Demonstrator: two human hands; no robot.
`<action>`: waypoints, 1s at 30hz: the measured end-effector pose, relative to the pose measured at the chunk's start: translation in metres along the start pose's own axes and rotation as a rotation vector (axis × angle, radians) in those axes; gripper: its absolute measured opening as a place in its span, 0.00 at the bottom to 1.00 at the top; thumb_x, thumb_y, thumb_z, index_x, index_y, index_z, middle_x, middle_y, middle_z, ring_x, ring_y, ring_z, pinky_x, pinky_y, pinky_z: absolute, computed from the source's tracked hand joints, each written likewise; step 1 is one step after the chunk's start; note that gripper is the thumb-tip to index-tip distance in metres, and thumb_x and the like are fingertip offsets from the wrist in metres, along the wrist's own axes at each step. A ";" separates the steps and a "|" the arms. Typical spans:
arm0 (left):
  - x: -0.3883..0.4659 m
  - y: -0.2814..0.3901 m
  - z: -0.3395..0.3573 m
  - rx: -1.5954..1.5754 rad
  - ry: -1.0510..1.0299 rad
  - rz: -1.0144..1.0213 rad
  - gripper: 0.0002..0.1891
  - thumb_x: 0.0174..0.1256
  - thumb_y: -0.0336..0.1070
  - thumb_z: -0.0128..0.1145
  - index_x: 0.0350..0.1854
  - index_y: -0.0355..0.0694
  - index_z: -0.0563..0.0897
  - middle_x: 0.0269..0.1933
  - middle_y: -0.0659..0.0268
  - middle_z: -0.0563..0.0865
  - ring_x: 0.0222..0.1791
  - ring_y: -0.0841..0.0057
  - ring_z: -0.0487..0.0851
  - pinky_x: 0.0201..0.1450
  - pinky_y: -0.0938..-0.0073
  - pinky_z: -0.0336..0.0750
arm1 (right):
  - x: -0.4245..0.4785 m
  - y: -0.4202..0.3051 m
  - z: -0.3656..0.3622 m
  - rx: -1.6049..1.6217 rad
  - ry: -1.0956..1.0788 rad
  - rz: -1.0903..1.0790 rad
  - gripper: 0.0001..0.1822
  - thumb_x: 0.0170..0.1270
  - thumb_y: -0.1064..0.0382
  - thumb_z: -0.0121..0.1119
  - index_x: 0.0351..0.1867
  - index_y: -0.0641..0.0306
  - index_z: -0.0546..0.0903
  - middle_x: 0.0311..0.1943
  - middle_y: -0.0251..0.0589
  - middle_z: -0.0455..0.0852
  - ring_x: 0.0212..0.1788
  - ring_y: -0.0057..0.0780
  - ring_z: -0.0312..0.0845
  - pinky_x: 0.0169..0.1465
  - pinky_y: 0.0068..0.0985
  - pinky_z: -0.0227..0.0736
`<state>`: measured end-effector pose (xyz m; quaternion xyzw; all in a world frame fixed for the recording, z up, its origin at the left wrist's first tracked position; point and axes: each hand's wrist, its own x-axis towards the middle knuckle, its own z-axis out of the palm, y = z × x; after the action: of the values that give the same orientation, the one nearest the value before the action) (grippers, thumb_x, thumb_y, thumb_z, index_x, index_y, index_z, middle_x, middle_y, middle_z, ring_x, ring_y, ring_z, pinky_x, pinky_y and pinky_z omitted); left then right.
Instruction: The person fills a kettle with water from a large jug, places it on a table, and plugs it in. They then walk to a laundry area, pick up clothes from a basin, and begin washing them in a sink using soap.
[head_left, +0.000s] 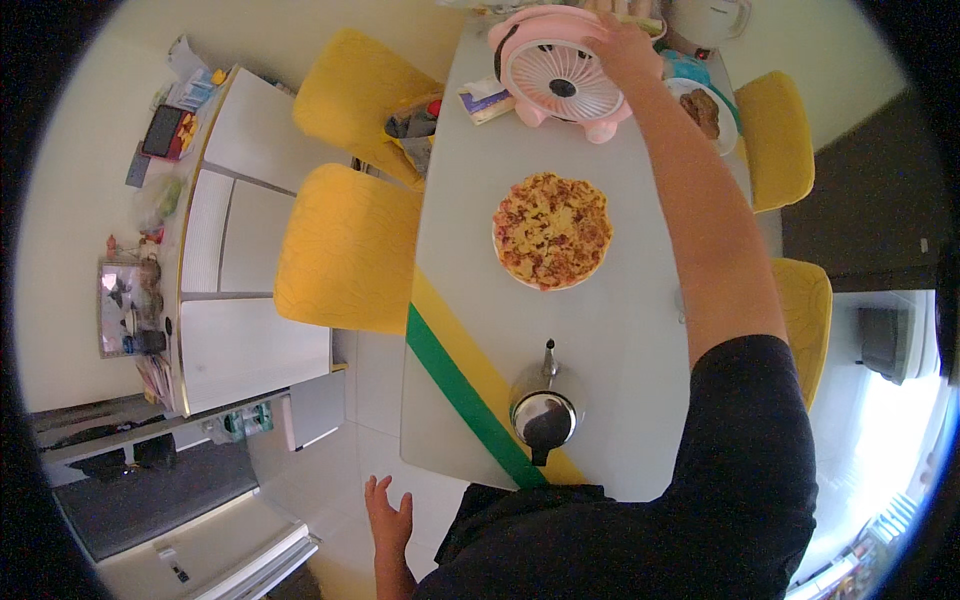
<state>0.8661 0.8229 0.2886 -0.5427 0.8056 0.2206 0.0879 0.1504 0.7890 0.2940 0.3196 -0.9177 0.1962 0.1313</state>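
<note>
My right hand (626, 46) reaches to the far end of the table and grips the upper right rim of a pink desk fan (517, 67). The fan has a pale grille with a dark hub and stubby feet, and its blades cannot be made out. My left hand (390, 517) hangs beside the table's near left corner, fingers apart and holding nothing. A round, browned pizza-like dish (553, 231) lies on a white plate mid-table. Nearer to me stands a kettle (547, 420) with a shiny lid and a thin spout pointing away from me.
The pale table (465, 225) carries a yellow and green stripe. A tissue pack (486, 101) sits left of the fan, a plate of brown food (701, 112) to its right. Yellow chairs (349, 251) line both sides. A white sideboard (255, 352) stands against the left wall.
</note>
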 end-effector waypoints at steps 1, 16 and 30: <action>0.001 0.003 -0.002 0.000 0.002 0.010 0.24 0.49 0.32 0.59 0.51 0.36 0.69 0.60 0.45 0.62 0.62 0.51 0.57 0.63 0.57 0.52 | -0.011 -0.017 -0.011 -0.031 0.040 0.043 0.31 0.55 0.46 0.53 0.58 0.56 0.63 0.43 0.48 0.76 0.48 0.44 0.72 0.49 0.38 0.68; 0.043 -0.012 0.006 -0.061 -0.101 0.270 0.23 0.50 0.34 0.59 0.51 0.37 0.69 0.60 0.45 0.63 0.62 0.51 0.57 0.63 0.58 0.53 | -0.422 -0.003 -0.048 0.736 -0.080 0.472 0.24 0.51 0.68 0.60 0.52 0.63 0.69 0.44 0.42 0.76 0.49 0.30 0.71 0.52 0.27 0.66; 0.033 0.121 0.088 -0.204 -0.380 0.732 0.57 0.39 0.53 0.67 0.62 0.28 0.41 0.63 0.41 0.54 0.62 0.51 0.57 0.60 0.63 0.60 | -0.387 0.088 0.001 0.246 -0.082 0.657 0.38 0.45 0.63 0.65 0.60 0.54 0.60 0.58 0.49 0.61 0.58 0.43 0.61 0.59 0.35 0.59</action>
<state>0.7345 0.8728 0.2297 -0.1763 0.8887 0.4120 0.0964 0.3886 1.0586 0.1275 0.0283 -0.9455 0.3240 -0.0151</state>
